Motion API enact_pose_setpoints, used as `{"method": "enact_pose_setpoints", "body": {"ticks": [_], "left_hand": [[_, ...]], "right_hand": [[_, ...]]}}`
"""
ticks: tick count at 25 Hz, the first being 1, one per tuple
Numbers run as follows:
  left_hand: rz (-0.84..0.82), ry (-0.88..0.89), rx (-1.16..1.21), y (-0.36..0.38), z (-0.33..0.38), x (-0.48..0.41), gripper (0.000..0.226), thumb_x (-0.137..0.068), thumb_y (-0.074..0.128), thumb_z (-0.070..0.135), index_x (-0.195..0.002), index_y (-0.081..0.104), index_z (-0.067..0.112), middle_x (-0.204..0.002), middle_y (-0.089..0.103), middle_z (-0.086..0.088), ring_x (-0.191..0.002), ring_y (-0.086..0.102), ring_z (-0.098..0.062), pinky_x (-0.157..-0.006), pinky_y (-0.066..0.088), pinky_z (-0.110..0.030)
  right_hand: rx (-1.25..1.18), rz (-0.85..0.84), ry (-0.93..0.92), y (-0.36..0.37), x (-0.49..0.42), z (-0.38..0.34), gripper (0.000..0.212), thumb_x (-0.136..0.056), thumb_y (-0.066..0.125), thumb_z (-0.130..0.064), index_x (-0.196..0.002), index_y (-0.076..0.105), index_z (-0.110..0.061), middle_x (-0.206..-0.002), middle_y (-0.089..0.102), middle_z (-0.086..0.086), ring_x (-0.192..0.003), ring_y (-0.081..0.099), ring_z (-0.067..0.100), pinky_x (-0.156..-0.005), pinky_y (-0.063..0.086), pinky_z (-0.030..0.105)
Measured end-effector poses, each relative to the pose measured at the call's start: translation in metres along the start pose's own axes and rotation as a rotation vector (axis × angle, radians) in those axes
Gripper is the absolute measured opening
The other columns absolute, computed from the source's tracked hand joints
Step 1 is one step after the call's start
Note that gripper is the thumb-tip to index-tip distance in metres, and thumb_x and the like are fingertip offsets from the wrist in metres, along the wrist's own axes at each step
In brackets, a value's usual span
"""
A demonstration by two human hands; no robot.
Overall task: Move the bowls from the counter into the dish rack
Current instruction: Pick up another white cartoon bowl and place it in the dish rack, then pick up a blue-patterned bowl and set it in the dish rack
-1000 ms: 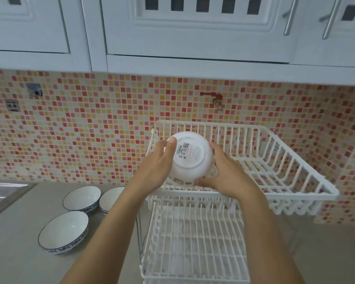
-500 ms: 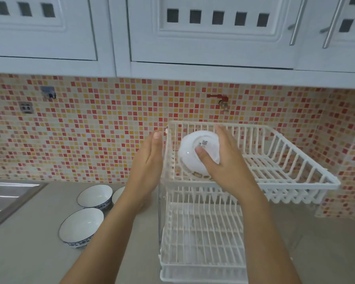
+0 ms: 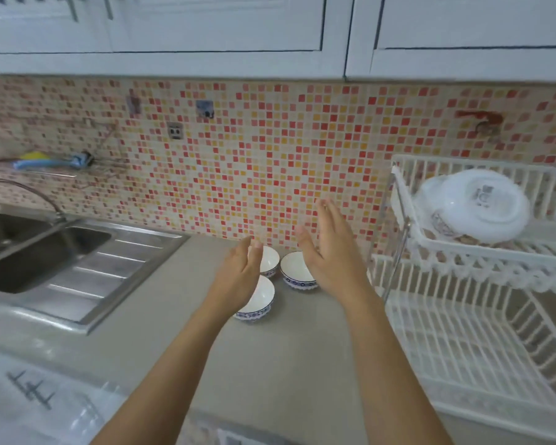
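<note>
On the grey counter (image 3: 289,354) both forearms reach forward, and both hands are empty with the fingers spread loosely. The left hand (image 3: 238,274) hangs over the nearest bowl (image 3: 260,303), which is white inside with a blue pattern band around the outside. The right hand (image 3: 329,252) is raised above a second bowl (image 3: 294,273) of the same kind, and a third bowl (image 3: 269,260) stands just behind, near the mosaic tile wall (image 3: 270,162). At the right, the white dish rack (image 3: 463,332) has two levels; in its upper level one white bowl (image 3: 477,208) lies on its side, its base with a printed label facing out. The steel sink (image 3: 61,252) is at the left.
</note>
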State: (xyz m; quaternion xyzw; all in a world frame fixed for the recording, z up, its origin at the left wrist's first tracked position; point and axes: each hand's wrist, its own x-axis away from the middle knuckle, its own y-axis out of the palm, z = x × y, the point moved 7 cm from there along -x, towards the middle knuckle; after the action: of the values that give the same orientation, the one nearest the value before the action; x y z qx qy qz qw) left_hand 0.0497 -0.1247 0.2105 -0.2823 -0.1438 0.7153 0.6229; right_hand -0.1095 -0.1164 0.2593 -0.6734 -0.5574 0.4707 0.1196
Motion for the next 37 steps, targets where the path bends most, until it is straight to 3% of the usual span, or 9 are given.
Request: {"method": "enact_pose_setpoints", "body": {"ticks": [3,6,12,16,20,25,28,32,37], "left_hand": [[-0.025,-0.097,-0.053,-0.001,-0.055,-0.005,0.043,-0.102,0.024,0.036,-0.122,0.053,0.013,-0.128,0.056,-0.010,-0.128,0.046,-0.030,-0.097,0.034,-0.036],[-0.053,-0.193,-0.078,0.010,-0.116,-0.013,0.044,-0.097,0.024,0.042,-0.092,0.050,0.007,-0.101,0.059,-0.017,-0.102,0.054,-0.037,-0.078,0.035,-0.034],[-0.126,-0.350,-0.116,0.051,-0.190,-0.035,0.041,-0.099,0.034,0.034,-0.115,0.050,0.000,-0.121,0.055,-0.019,-0.114,0.050,-0.034,-0.092,0.038,-0.036],[-0.135,-0.478,-0.190,0.074,-0.229,-0.066,0.053,-0.099,0.037,0.032,-0.138,0.032,-0.004,-0.142,0.039,-0.021,-0.132,0.039,-0.038,-0.106,0.033,-0.040],[-0.133,-0.610,-0.244,0.088,-0.261,-0.089,0.066,-0.098,0.037,0.036,-0.148,0.014,-0.001,-0.152,0.028,-0.020,-0.136,0.036,-0.038,-0.108,0.032,-0.042],[-0.175,-0.665,-0.314,0.103,-0.289,-0.111,0.064,-0.099,0.037,0.033,-0.148,0.013,0.000,-0.142,0.043,-0.024,-0.128,0.046,-0.040,-0.102,0.038,-0.042],[-0.201,-0.703,-0.374,0.107,-0.294,-0.117,0.054,-0.097,0.035,0.009,-0.146,0.015,0.000,-0.128,0.054,-0.024,-0.118,0.053,-0.040,-0.094,0.042,-0.041],[-0.220,-0.712,-0.419,0.107,-0.287,-0.111,0.049,-0.090,0.031,-0.007,-0.139,0.024,-0.003,-0.125,0.054,-0.023,-0.116,0.054,-0.039,-0.090,0.043,-0.039],[-0.203,-0.638,-0.452,0.094,-0.259,-0.092,0.043,-0.090,0.032,-0.008,-0.133,0.030,-0.004,-0.121,0.057,-0.023,-0.111,0.056,-0.040,-0.087,0.044,-0.039]], "right_hand": [[0.031,-0.124,0.076,0.064,0.003,0.013,0.064,-0.099,0.034,-0.046,-0.152,0.019,-0.013,-0.162,0.007,0.003,-0.149,0.007,0.021,-0.121,0.013,0.040],[0.099,-0.233,0.103,0.124,0.007,0.036,0.061,-0.097,0.035,-0.045,-0.147,0.029,-0.009,-0.157,0.018,0.009,-0.145,0.019,0.027,-0.117,0.022,0.049],[0.244,-0.428,0.239,0.217,0.010,0.101,0.072,-0.097,0.036,-0.049,-0.151,0.015,-0.006,-0.161,0.008,0.015,-0.150,0.006,0.027,-0.120,0.011,0.039],[0.246,-0.548,0.326,0.272,0.000,0.132,0.077,-0.096,0.037,-0.050,-0.151,0.013,-0.002,-0.160,0.008,0.019,-0.148,0.013,0.032,-0.118,0.017,0.040],[0.242,-0.611,0.420,0.307,-0.019,0.152,0.077,-0.097,0.035,-0.049,-0.151,0.009,0.000,-0.158,0.015,0.020,-0.143,0.023,0.032,-0.114,0.022,0.037],[0.294,-0.648,0.462,0.335,-0.038,0.171,0.071,-0.098,0.036,-0.044,-0.149,0.014,0.001,-0.142,0.044,0.020,-0.128,0.047,0.033,-0.100,0.039,0.040],[0.345,-0.680,0.490,0.337,-0.042,0.177,0.047,-0.097,0.042,-0.016,-0.139,0.027,-0.002,-0.125,0.060,0.017,-0.113,0.059,0.034,-0.087,0.047,0.039],[0.335,-0.710,0.525,0.334,-0.038,0.177,0.043,-0.090,0.045,0.000,-0.132,0.034,-0.004,-0.123,0.061,0.017,-0.112,0.060,0.034,-0.087,0.049,0.039],[0.304,-0.666,0.551,0.312,-0.016,0.166,0.059,-0.091,0.043,0.000,-0.146,0.020,-0.005,-0.124,0.061,0.017,-0.111,0.061,0.033,-0.085,0.050,0.038]]}}
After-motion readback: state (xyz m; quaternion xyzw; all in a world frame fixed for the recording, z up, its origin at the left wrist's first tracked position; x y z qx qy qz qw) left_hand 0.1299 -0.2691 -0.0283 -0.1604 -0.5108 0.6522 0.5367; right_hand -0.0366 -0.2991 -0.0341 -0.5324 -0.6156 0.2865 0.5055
